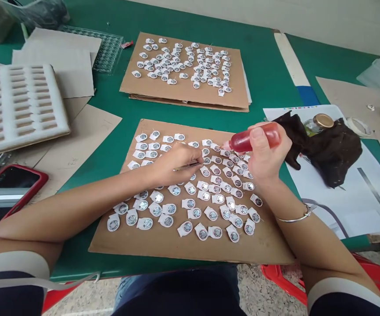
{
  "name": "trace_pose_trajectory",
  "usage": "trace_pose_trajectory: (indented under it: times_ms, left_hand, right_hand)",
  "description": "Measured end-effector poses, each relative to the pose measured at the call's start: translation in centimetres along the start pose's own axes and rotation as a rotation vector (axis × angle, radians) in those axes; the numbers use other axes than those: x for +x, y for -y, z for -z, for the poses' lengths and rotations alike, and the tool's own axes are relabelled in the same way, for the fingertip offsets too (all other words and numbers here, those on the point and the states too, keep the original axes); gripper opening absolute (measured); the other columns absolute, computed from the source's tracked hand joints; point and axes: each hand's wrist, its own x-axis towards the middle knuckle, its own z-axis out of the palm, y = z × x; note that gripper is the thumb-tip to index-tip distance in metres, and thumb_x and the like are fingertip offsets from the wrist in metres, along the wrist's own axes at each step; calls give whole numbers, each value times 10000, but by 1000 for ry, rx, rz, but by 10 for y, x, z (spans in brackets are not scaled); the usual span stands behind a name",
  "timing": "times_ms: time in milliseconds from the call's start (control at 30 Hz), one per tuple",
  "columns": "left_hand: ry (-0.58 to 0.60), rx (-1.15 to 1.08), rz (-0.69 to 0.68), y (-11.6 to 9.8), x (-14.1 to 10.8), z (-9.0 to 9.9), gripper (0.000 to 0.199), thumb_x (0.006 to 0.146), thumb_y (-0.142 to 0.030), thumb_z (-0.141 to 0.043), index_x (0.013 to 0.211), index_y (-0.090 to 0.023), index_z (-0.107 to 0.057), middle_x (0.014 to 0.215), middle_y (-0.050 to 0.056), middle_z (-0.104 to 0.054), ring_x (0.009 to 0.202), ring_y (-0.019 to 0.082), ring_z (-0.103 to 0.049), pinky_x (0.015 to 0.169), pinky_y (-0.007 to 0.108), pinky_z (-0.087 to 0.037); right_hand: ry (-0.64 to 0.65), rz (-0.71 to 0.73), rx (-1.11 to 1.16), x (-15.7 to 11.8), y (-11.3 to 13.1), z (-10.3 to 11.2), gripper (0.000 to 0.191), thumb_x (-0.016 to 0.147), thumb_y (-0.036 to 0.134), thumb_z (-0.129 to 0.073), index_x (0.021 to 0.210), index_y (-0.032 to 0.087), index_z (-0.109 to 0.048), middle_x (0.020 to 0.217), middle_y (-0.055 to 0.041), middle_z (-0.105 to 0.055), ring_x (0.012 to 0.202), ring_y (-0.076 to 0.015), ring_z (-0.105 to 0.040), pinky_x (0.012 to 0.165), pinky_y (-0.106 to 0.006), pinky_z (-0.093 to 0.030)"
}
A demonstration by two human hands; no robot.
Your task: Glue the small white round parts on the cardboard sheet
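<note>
My right hand [267,153] is wrapped round a small squeeze bottle [254,137] of red liquid. The bottle lies tilted, its pale nozzle pointing left, just over the small round metal pieces on white paper tabs [216,160]. In my closed left hand [180,162] is a slim metal tool that looks like tweezers [186,166]; its far end is hidden by the fingers. That hand hovers at the middle of the brown cardboard sheet [190,245], where many such pieces lie in loose rows. Some pieces near the bottle look reddish inside.
Farther back, a second cardboard sheet [127,85] carries more tabbed pieces. On the left are a white slotted tray [20,101] and a red-cased phone [15,193]. A dark cloth [331,151] and a gold-lidded jar [323,120] rest on white paper at right.
</note>
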Motion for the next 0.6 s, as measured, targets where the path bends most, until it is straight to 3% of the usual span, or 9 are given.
trace_pose_trajectory:
  times_ms: [300, 600]
  left_hand:
    - [-16, -18, 22, -1, 0, 0, 93, 752, -95, -547, 738, -136, -629, 712, 29, -674, 619, 114, -612, 569, 223, -452]
    - [97, 60, -162, -1, 2, -3, 146, 758, -58, -468, 708, -152, -567, 694, 52, -613, 707, 157, -605, 663, 298, -487]
  right_hand:
    - [34, 4, -48, -1, 0, 4, 307, 770, 509, -562, 772, 202, -583, 684, -25, -601, 626, -163, -602, 560, -352, -515]
    - [79, -83, 28, -1, 5, 1, 309, 737, 505, -601, 742, 198, -579, 658, -10, -594, 600, -148, -600, 544, -328, -511]
